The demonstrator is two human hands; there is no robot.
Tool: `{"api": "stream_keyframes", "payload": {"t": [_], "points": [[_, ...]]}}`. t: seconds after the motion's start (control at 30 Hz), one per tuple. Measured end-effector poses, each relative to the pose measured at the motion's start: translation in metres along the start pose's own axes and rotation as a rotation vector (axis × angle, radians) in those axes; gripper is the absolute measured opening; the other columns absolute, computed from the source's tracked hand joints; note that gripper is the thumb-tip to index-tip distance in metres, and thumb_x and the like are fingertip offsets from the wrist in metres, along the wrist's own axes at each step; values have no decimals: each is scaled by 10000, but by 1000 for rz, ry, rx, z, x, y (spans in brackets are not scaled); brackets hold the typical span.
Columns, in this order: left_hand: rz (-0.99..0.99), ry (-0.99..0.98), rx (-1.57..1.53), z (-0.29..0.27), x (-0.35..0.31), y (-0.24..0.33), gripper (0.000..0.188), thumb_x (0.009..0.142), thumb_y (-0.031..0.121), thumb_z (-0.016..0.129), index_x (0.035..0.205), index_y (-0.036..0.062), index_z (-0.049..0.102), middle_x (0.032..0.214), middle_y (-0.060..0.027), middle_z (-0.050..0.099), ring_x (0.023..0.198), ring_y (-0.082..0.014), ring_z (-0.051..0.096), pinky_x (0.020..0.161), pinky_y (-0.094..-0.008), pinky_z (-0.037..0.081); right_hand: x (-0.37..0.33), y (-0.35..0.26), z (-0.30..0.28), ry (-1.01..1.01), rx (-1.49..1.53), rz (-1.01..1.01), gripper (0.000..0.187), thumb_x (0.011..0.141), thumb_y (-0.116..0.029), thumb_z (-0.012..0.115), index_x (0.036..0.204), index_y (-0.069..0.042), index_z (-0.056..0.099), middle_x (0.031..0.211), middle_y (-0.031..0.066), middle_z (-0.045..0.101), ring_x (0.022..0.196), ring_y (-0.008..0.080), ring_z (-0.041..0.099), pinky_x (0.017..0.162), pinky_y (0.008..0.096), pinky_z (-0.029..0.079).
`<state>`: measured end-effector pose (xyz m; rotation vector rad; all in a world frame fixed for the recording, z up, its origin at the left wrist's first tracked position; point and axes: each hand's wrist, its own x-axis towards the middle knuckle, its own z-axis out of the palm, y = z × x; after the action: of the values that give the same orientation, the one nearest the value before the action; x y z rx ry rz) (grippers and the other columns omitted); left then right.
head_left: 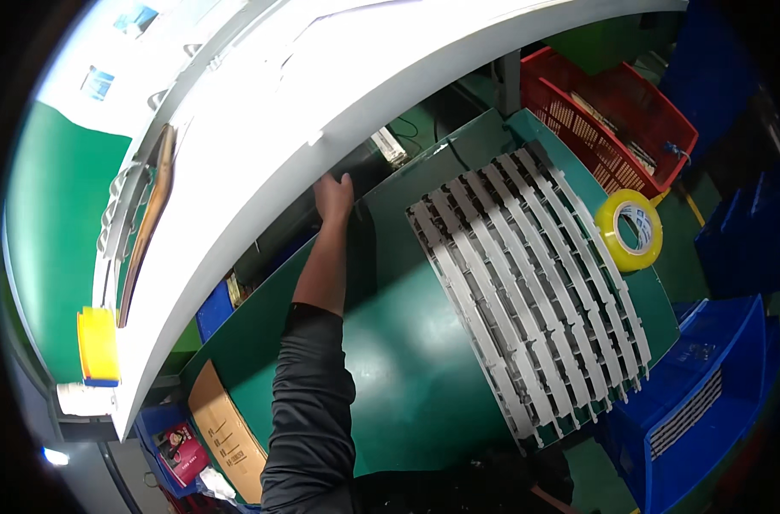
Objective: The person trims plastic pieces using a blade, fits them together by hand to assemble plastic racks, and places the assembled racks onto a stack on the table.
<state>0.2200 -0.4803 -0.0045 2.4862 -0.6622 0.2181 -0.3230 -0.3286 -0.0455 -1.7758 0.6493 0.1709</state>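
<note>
My left hand (333,199) reaches away over the far edge of the green table (390,360), its forearm in a dark sleeve. The thumb sticks out to the right, while the fingers are hidden at the white overhead edge, so what they touch cannot be made out. Right of that arm lie several long light-grey slotted strips (527,295), side by side on the table. A roll of yellow tape (630,230) rests at their right. No right hand can be made out; only dark cloth shows along the lower edge.
A white curved panel (236,171) hangs over the table's far side. Beyond the right corner stand a red crate (612,128) and a blue bin (707,385) holding more strips. Brown cardboard (225,433) leans at the left, near a blue bin with a pink box (182,454).
</note>
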Motion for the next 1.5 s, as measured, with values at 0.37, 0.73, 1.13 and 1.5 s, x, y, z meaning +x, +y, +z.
{"api": "stream_keyframes", "payload": {"t": [0.37,0.73,1.13,1.5], "points": [[31,89,304,33,55,-35,298,779,214,562,1071,158,570,1144,-145,491,1061,-313,481,873,-421,410,23,3,0,40,-53,86,273,803,-326,561,889,-70,604,768,129,598,697,320,575,633,408,466],[-135,113,602,-64,-2,-205,327,811,364,516,1042,152,610,1082,-147,572,1013,-326,520,877,-441,380,14,8,-3,85,-179,61,271,803,-326,562,884,-71,606,758,125,589,682,319,568,624,407,465],[212,-638,160,-196,-156,-137,263,821,254,530,1036,113,587,1029,-137,562,966,-323,526,808,-398,436,-20,7,2,159,-501,-253,274,804,-328,560,867,-67,611,767,131,585,676,324,563,622,403,465],[109,-1102,-326,-292,-422,-90,263,815,239,573,1028,88,600,956,-117,624,873,-280,594,782,-340,465,10,-65,10,-255,423,393,199,835,-232,553,895,-43,573,655,50,586,543,169,553,492,290,442]]}}
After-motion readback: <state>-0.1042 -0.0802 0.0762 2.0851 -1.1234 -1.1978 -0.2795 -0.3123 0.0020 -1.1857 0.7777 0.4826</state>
